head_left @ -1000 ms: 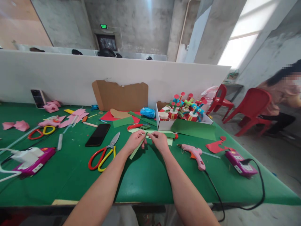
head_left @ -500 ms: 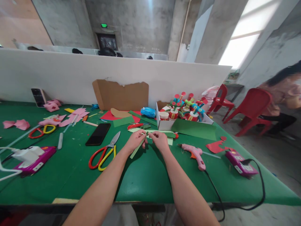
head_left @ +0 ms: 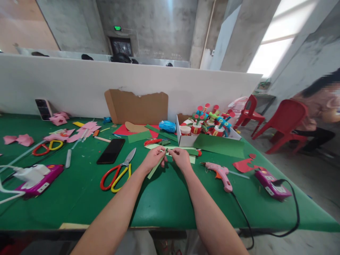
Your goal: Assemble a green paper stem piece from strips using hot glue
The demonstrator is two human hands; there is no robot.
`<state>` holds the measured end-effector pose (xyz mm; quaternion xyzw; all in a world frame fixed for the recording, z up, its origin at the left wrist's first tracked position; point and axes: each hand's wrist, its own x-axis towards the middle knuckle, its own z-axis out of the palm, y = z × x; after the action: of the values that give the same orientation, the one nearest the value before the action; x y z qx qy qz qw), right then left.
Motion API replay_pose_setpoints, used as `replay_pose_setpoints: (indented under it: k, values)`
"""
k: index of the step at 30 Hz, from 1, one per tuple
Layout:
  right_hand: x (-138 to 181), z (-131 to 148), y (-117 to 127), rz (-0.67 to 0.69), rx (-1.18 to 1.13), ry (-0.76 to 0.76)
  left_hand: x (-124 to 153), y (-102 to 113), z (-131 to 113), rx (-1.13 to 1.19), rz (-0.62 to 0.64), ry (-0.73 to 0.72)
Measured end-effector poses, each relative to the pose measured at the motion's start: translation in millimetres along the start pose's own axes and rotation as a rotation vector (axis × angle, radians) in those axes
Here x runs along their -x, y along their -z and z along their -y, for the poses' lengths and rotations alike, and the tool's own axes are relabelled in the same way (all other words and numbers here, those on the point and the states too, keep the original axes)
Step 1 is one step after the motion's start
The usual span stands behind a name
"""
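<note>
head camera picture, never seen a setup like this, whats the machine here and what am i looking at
There is no machine: these are a person's two bare hands, seen from a camera worn on that person's head, looking forward and down. The left hand holds a light green paper strip, which slants down toward the table. The right hand meets it near the upper end; whether its fingertips grip the strip too is too small to tell.

On the green table, large scissors and a dark phone lie to the left, and a pink glue gun to the right. Farther back, a white box holds colourful figures.
</note>
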<state>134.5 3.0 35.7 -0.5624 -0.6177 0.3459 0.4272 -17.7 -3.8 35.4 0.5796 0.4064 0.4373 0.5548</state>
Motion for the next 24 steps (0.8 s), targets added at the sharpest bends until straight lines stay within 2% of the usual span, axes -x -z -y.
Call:
replay_pose_setpoints:
  k: [24]
  values:
    - [-0.4,-0.1,0.4,0.002,-0.011,0.007,0.3,-1.4,-1.1,0.020,0.018,0.014]
